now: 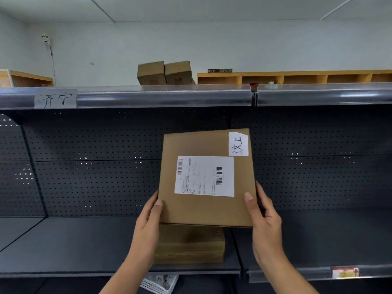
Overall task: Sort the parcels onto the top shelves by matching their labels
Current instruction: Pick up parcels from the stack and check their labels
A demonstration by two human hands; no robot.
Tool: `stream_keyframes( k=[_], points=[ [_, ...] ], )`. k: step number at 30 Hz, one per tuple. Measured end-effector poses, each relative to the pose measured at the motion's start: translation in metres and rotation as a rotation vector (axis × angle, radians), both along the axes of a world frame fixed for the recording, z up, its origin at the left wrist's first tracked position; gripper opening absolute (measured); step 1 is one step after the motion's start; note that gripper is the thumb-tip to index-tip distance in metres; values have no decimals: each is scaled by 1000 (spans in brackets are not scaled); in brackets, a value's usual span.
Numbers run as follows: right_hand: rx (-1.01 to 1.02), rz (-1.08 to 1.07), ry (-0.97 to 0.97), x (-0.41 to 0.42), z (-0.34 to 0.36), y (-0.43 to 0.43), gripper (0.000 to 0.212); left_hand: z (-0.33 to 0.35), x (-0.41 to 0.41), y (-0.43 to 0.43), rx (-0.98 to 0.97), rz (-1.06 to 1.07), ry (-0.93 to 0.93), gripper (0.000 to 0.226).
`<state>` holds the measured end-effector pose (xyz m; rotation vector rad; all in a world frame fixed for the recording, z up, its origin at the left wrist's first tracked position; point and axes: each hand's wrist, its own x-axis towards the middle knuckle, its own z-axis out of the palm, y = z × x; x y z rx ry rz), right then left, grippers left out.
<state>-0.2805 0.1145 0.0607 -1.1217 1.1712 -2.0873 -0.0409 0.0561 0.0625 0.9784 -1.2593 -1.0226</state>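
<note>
I hold a flat brown cardboard parcel (pixel 203 206) upright in front of the dark shelf unit. It carries a white shipping label and a small handwritten tag (pixel 238 144) at its top right corner. My left hand (pixel 148 225) grips its lower left edge and my right hand (pixel 265 221) grips its lower right edge. Under it, another brown parcel (pixel 188 245) lies on the lower shelf (pixel 74 247). The top shelf edge (pixel 161 97) bears a handwritten label (pixel 55 99) at the left. Two brown boxes (pixel 164 72) stand on the top shelf.
A perforated dark back panel (pixel 95 162) closes the shelf bay. Wooden cubby shelving (pixel 297 77) runs along the far wall at the right, with another wooden unit (pixel 27 78) at the left. A white mesh basket (pixel 157 283) sits below the lower shelf.
</note>
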Motion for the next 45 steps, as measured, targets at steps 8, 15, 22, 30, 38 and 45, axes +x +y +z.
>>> stream_keyframes(
  k=[8,15,22,30,38,45],
  points=[
    [-54,-10,-185,16,-17,1,50,-25,-48,37,275,-139,301,116],
    [-47,26,-180,42,-26,4,50,-12,-82,43,186,-257,390,125],
    [182,158,71,54,-46,11,77,5,-74,31,43,-68,319,93],
    [285,31,183,-30,-2,10,98,17,-26,7,50,-80,236,77],
    [214,363,175,-41,20,15,70,49,0,-3,202,-231,115,67],
    [83,326,-58,-33,8,14,62,34,-4,9,112,-180,318,35]
  ],
)
